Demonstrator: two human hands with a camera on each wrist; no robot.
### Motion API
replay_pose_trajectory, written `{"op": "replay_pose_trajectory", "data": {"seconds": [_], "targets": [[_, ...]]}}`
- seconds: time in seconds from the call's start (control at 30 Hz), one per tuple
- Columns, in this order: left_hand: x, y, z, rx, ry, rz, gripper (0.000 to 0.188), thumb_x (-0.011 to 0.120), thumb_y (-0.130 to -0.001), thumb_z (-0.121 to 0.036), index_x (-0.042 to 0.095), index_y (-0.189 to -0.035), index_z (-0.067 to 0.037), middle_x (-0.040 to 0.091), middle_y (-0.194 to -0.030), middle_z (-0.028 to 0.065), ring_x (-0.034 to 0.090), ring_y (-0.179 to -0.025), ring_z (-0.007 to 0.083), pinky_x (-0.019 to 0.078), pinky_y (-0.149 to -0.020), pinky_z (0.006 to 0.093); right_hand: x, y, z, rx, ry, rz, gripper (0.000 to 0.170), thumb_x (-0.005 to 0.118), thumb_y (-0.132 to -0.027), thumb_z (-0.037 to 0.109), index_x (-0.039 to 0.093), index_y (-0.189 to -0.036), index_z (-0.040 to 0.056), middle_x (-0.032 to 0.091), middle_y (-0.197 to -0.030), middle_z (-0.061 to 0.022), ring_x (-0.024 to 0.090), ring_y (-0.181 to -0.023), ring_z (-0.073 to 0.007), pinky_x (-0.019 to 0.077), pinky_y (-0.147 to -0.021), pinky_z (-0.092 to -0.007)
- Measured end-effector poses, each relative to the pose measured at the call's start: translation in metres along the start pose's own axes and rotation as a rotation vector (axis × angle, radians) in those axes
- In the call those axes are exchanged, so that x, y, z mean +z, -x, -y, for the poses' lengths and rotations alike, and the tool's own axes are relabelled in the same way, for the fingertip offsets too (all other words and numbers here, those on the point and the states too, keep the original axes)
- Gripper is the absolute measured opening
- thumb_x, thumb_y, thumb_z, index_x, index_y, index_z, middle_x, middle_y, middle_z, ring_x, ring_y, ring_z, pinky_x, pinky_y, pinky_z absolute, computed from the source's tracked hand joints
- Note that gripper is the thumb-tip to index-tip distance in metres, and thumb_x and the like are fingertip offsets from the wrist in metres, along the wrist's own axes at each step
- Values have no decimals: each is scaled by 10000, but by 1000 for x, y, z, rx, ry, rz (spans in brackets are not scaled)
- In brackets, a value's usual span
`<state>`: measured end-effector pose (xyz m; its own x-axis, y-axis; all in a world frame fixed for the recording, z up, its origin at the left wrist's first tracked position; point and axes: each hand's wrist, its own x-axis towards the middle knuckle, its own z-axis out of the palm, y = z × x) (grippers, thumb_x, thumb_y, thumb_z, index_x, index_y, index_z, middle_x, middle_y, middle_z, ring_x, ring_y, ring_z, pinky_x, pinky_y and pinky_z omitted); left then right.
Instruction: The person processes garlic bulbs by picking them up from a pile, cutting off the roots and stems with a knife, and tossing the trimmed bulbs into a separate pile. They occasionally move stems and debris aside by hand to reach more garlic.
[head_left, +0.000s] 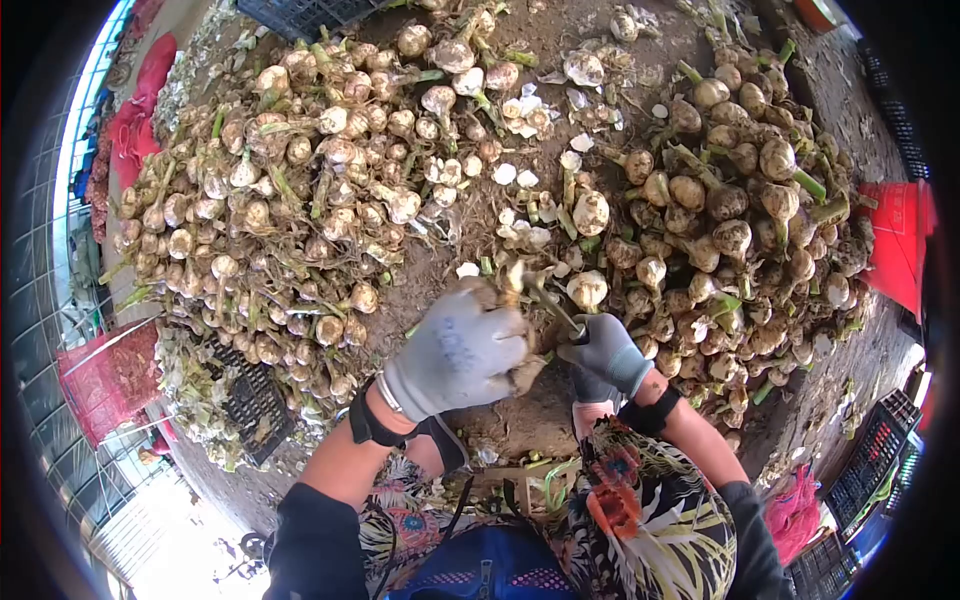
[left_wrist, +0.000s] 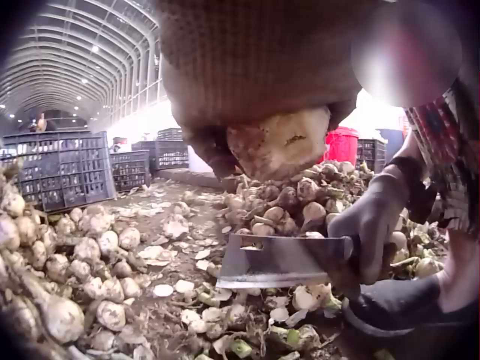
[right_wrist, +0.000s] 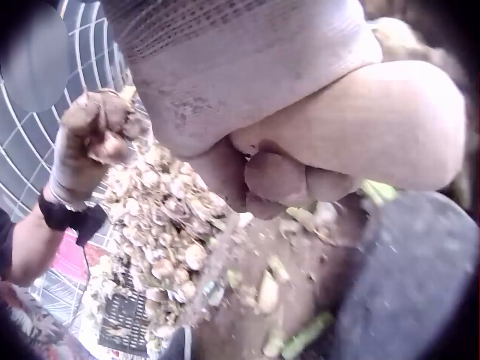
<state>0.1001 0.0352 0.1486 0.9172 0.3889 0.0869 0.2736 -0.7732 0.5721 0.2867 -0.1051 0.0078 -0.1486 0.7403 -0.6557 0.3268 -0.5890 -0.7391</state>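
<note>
Arched white metal ribs (left_wrist: 82,56) of a long hall rise in the background, and brown earthen floor (head_left: 420,290) lies before us, strewn with pale papery skins (head_left: 504,174). We have a left heap of soil-stained, stalked garlic bulbs (head_left: 250,215) and a matching right heap of dirty garlic bulbs (head_left: 735,205), with a bright red plastic bucket (head_left: 893,235) beyond it at right. Near the middle, our left hand (head_left: 462,350), in a grey-white glove, has its grip curled round one browned garlic bulb with a pale cut face (left_wrist: 283,142), held above the floor between the heaps. Our right hand (head_left: 607,352), in a grey glove, has its grip wrapped round the dark handle of a broad steel cleaver (left_wrist: 281,262); the left wrist view shows its blade below that bulb, apart from it. At far left stands a dark slatted plastic crate (left_wrist: 64,172).
</note>
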Motion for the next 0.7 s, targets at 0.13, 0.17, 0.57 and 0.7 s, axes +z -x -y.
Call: {"op": "replay_pose_trajectory", "data": {"seconds": [0.13, 0.17, 0.57, 0.7], "targets": [[43, -59, -41, 155, 312, 52, 104, 659, -813, -195, 633, -768, -105, 620, -892, 40, 615, -727, 227, 496, -703, 368, 32, -26, -48, -508, -260, 42, 313, 706, -818, 295, 734, -1046, 82, 714, -808, -92, 679, -743, -267, 539, -689, -358], [53, -76, -58, 224, 414, 142, 138, 662, -836, -206, 669, -928, -104, 630, -1067, 99, 655, -788, 233, 539, -743, 386, 28, -26, -31, -274, -252, 49, 281, 716, -828, 266, 731, -1038, 79, 698, -813, -71, 662, -748, -227, 524, -668, -350], [19, -105, 245, -1125, -479, -285, 631, 758, -795, -465, 549, -1186, -15, 622, -1135, 210, 677, -943, 339, 547, -803, 471, -50, -19, 43, 179, -600, -211, 174, 734, -840, 56, 693, -989, -22, 679, -837, 9, 582, -751, -61, 486, -689, -238], [7, -99, 245, -1037, -413, -100, 522, 779, -782, -381, 626, -1190, -94, 653, -1199, 158, 651, -1102, 356, 523, -936, 445, -64, -26, 49, 112, -687, -205, 215, 711, -863, 44, 692, -1061, -37, 687, -867, 5, 584, -761, -50, 482, -688, -218]]}}
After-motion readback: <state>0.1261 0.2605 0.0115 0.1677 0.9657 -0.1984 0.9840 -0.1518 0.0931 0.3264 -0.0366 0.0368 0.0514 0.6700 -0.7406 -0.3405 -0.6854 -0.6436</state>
